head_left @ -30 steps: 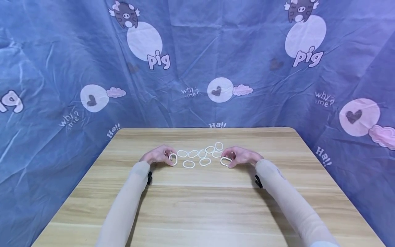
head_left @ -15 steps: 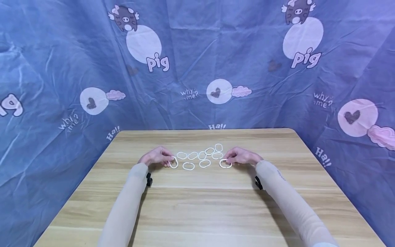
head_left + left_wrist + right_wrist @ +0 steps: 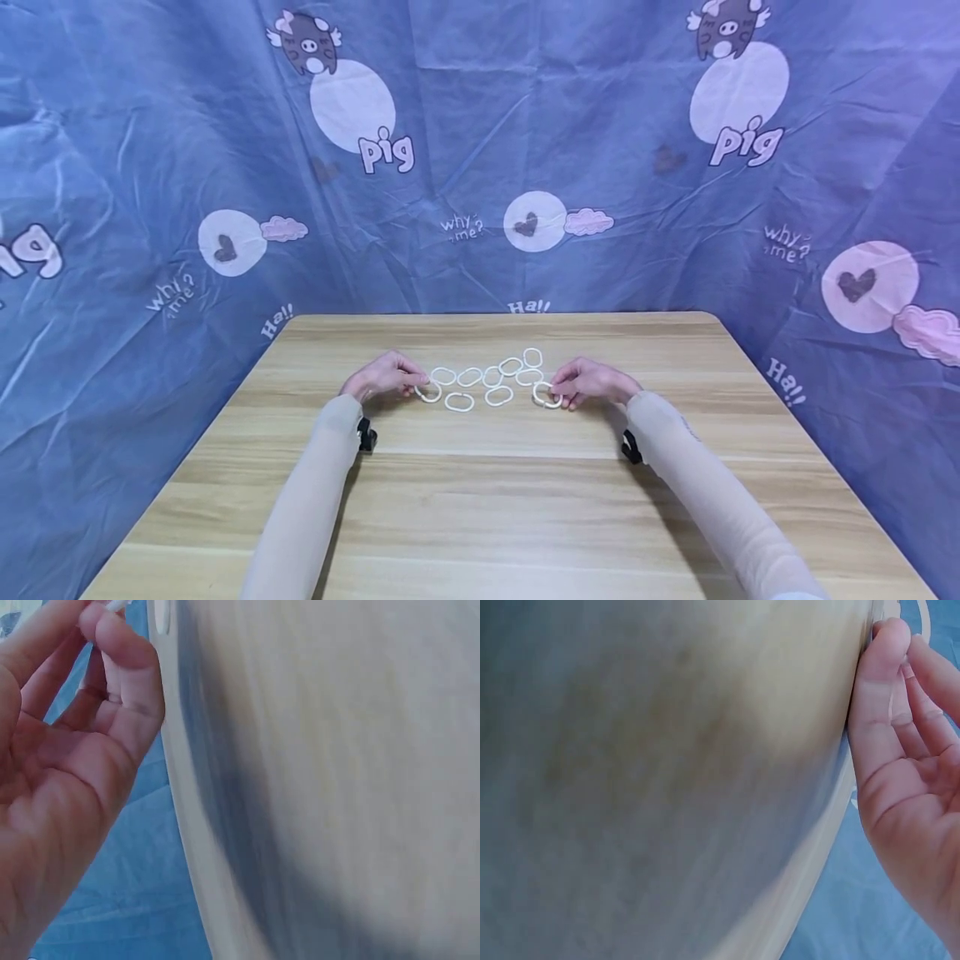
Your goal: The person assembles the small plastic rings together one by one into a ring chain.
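Note:
In the head view my left hand (image 3: 385, 375) pinches a white, oval, open-ended shower curtain ring (image 3: 429, 402) at the left of a loose group. A bit of that ring (image 3: 118, 604) shows between thumb and fingers in the left wrist view. My right hand (image 3: 594, 381) pinches a second such ring (image 3: 535, 395) low over the table at the group's right. Its white curve (image 3: 926, 619) shows beyond the fingertips in the right wrist view. Several more white rings lie between the hands, the nearest being one ring (image 3: 459, 410) at the front.
The rings lie toward the far part of a wood-grain table (image 3: 480, 517). A blue printed cloth (image 3: 465, 100) hangs behind the table and along both sides. One ring (image 3: 532, 349) lies farthest back, close to its neighbours.
The ring in my left hand has turned from upright to a flatter tilt and moved slightly right. My right fingers have shifted along their ring, which has tilted a little.

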Motion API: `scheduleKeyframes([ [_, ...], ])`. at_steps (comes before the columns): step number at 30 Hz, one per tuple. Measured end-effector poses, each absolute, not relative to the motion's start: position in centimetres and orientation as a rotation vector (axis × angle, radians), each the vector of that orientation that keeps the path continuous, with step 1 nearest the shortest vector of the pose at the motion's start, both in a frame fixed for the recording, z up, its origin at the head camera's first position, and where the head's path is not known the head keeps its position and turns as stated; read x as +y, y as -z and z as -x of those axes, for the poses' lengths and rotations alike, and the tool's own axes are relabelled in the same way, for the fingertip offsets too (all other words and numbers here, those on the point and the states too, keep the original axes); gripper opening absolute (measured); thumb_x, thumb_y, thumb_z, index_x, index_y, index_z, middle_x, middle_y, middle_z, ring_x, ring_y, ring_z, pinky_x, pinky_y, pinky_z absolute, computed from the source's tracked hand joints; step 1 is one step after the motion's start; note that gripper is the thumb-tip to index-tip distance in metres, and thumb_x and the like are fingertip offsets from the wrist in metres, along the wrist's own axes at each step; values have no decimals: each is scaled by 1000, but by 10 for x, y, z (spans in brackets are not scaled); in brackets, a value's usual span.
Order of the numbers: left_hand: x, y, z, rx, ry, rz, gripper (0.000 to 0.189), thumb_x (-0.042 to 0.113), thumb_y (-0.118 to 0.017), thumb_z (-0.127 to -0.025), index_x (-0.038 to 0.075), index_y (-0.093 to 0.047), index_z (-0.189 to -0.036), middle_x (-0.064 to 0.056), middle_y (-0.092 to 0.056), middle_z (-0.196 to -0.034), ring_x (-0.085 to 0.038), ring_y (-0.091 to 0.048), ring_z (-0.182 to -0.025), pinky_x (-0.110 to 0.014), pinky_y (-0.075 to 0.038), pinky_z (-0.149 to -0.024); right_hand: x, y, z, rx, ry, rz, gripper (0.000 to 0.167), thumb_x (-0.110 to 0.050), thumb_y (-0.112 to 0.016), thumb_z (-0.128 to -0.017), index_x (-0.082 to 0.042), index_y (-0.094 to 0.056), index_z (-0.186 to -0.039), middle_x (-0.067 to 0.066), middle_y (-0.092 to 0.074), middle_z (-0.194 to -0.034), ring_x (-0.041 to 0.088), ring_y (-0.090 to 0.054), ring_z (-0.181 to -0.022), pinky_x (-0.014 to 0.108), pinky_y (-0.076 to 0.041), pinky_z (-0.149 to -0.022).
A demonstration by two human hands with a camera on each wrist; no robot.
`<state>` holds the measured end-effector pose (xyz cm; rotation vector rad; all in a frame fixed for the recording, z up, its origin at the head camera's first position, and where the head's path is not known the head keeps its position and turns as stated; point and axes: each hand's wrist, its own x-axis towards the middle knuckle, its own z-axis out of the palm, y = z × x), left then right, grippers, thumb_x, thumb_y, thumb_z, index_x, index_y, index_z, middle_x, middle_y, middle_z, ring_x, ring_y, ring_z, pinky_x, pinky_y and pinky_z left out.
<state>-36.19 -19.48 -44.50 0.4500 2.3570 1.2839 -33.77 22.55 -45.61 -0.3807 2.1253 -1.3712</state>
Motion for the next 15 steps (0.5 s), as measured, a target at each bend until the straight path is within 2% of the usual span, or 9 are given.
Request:
scheduleKeyframes([
  [5, -191, 443, 360, 2335, -1339, -419, 15, 11, -70, -90, 0, -74, -100, -3, -69, -73, -12, -59, -62, -21, -48, -55, 225, 455, 335, 2078, 1410, 362, 24, -4, -59, -95, 12, -61, -114, 11, -70, -89, 14, -64, -73, 26, -58, -70],
  [9, -188, 443, 358, 2351, -1354, -438, 20, 9, -69, -90, -2, -71, -107, 0, -68, -72, -10, -58, -61, -21, -46, -53, 223, 453, 333, 2076, 1425, 352, 26, -4, -58, -96, 13, -60, -115, 12, -70, -92, 15, -64, -75, 27, -58, -71],
  [13, -185, 444, 359, 2349, -1368, -474, 27, 8, -68, -91, -3, -68, -115, 0, -69, -76, -9, -58, -61, -20, -45, -53, 224, 454, 334, 2076, 1422, 364, 26, -6, -58, -96, 13, -60, -114, 12, -70, -92, 15, -64, -74, 27, -58, -72],
  [15, -182, 445, 359, 2336, -1383, -489, 29, 8, -67, -92, -2, -66, -119, -5, -69, -80, -10, -57, -61, -19, -44, -52, 225, 456, 334, 2077, 1415, 378, 25, -6, -58, -97, 12, -61, -113, 11, -70, -91, 14, -64, -74, 26, -58, -71],
])
